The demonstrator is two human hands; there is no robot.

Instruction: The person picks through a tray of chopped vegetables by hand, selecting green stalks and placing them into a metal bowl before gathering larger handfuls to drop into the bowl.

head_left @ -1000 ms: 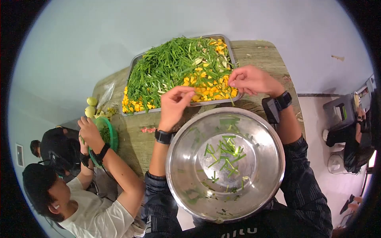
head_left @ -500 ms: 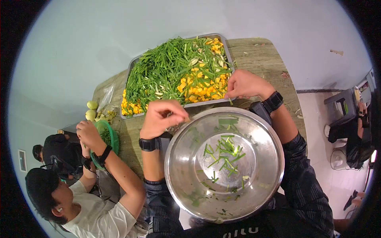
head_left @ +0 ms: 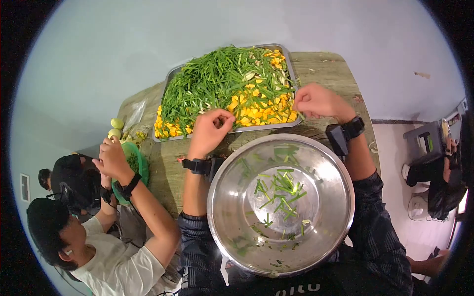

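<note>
A grey metal tray (head_left: 270, 126) holds a heap of cut green stalks (head_left: 217, 74), probably garlic chives, beside diced orange-yellow pieces (head_left: 259, 109). At its near edge is my left hand (head_left: 210, 130), thumb and fingertips pressed together in a ring; anything between them is too small to make out. My right hand (head_left: 322, 102) is pinched closed at the tray's right corner, its fingertips partly hidden. Below both hands, close to my body, stands a large steel bowl (head_left: 224, 237) with a few loose stalk pieces (head_left: 282, 192) scattered on its bottom.
To the left, a co-worker in a white shirt (head_left: 123, 264) holds both hands over a green basket (head_left: 143, 167) of greens. Two pale green-yellow round vegetables (head_left: 115, 128) and a clear plastic bag (head_left: 136, 114) lie beyond. A grey bin (head_left: 424, 143) stands at right.
My left hand has risen from the bowl's rim to the tray's near edge. My right hand has shifted slightly right and up. The bowl's contents look the same.
</note>
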